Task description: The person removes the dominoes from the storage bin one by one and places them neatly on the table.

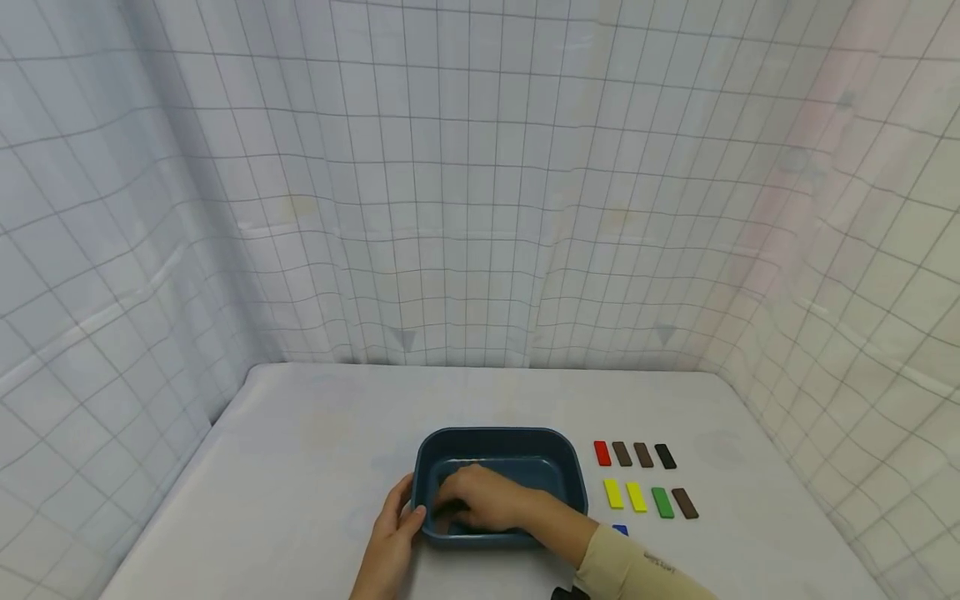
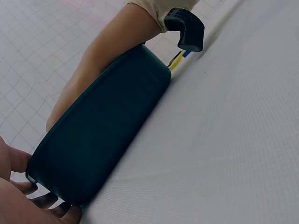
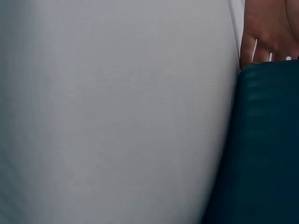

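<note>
A dark blue rectangular plastic bin (image 1: 498,539) stands on the white table. My left hand (image 1: 392,523) holds its left end, thumb at the rim and the other fingers along the outer wall; the left wrist view shows these fingers (image 2: 70,215) down near the bin's base. Inside the bin, toward its left part, my right hand (image 1: 487,497) reaches down with bent fingers. Its fingertips are partly hidden, and I cannot tell whether they hold anything. In the right wrist view only the bin's outer wall (image 3: 266,140) and the left hand (image 3: 268,30) appear.
Right of the bin lie small flat tiles in rows: a red tile (image 1: 602,453), brown ones, a black tile (image 1: 665,457), yellow ones and a green tile (image 1: 662,502). A blue tile (image 1: 620,529) is partly covered by the right forearm. Grid-patterned white curtains (image 1: 465,208) surround the table.
</note>
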`<state>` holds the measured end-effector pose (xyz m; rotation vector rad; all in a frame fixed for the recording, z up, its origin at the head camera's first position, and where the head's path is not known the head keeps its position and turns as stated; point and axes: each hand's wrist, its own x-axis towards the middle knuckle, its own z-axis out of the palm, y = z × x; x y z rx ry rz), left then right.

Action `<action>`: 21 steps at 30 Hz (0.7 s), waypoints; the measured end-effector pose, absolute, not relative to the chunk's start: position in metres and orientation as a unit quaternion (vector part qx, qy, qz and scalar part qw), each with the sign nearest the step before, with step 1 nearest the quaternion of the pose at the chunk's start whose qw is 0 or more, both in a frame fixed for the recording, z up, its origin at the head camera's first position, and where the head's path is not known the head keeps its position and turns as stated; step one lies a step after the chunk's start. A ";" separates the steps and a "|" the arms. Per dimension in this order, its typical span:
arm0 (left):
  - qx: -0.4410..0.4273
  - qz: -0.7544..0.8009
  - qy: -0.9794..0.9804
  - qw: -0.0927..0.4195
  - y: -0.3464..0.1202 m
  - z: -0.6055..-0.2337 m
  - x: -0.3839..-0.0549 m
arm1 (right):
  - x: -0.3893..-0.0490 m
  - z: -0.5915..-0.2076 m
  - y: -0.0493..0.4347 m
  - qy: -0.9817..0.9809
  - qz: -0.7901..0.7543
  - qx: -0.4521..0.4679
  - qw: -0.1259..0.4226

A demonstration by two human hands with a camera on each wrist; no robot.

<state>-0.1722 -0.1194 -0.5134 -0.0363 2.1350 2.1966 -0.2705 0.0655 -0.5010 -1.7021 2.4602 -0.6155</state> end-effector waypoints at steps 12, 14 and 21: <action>-0.015 0.710 0.703 0.038 -0.120 -0.515 -0.174 | -0.271 -0.500 0.069 0.812 -0.263 -0.513 0.088; -0.018 0.708 0.705 0.034 -0.120 -0.514 -0.174 | -0.270 -0.498 0.071 0.822 -0.275 -0.491 0.085; -0.023 0.707 0.706 0.032 -0.121 -0.513 -0.174 | -0.272 -0.499 0.073 0.833 -0.313 -0.446 0.096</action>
